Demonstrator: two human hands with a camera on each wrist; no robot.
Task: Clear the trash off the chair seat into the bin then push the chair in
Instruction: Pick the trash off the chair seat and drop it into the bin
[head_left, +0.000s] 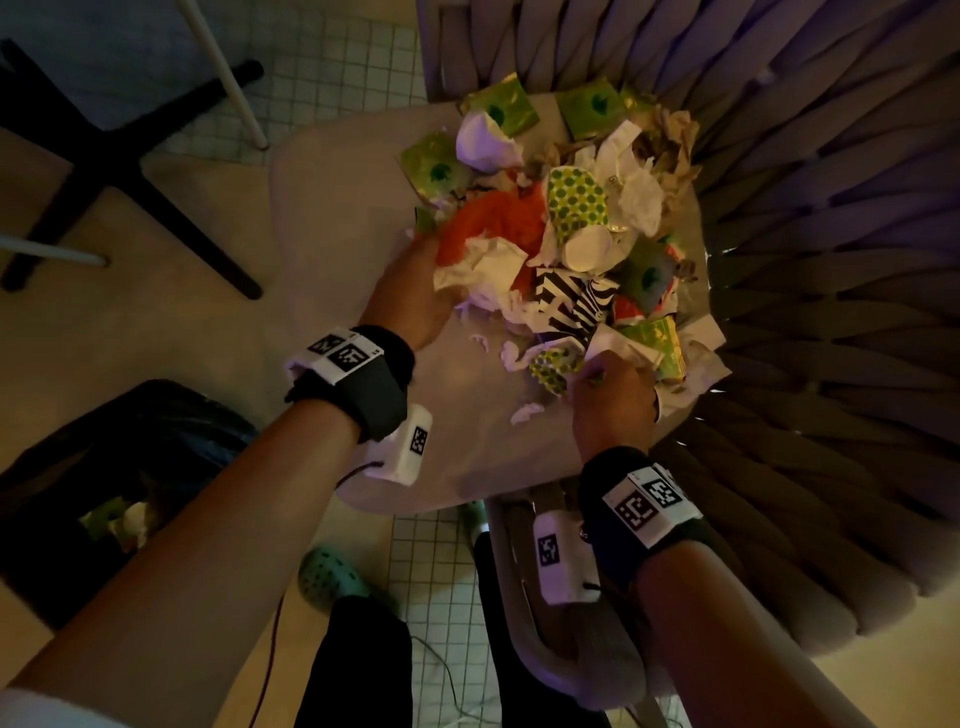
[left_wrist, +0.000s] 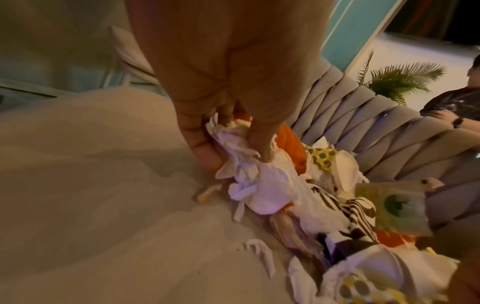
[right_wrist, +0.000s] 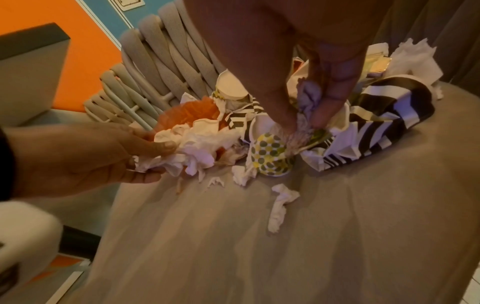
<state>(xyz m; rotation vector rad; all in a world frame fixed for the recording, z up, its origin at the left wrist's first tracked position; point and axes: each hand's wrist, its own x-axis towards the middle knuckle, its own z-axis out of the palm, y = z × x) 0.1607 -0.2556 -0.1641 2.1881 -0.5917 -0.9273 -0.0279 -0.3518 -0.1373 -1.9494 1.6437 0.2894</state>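
A heap of trash (head_left: 561, 218) covers the back of the grey chair seat (head_left: 337, 218): white tissues, green packets, dotted cups, striped paper, orange paper. My left hand (head_left: 415, 280) grips a wad of white tissue (left_wrist: 249, 181) at the heap's left edge, by the orange paper (right_wrist: 187, 115). My right hand (head_left: 613, 395) pinches crumpled paper (right_wrist: 307, 98) at the heap's near edge, beside a dotted cup (right_wrist: 270, 156) and striped paper (right_wrist: 384, 115). Loose tissue scraps (right_wrist: 280, 203) lie on the bare seat.
A bin with a black liner (head_left: 119, 467) stands on the floor at lower left, some trash inside. The woven chair back (head_left: 831, 260) curves round the right. A black table base (head_left: 104, 171) is at upper left. A seated person (left_wrist: 451, 111) shows beyond the chair.
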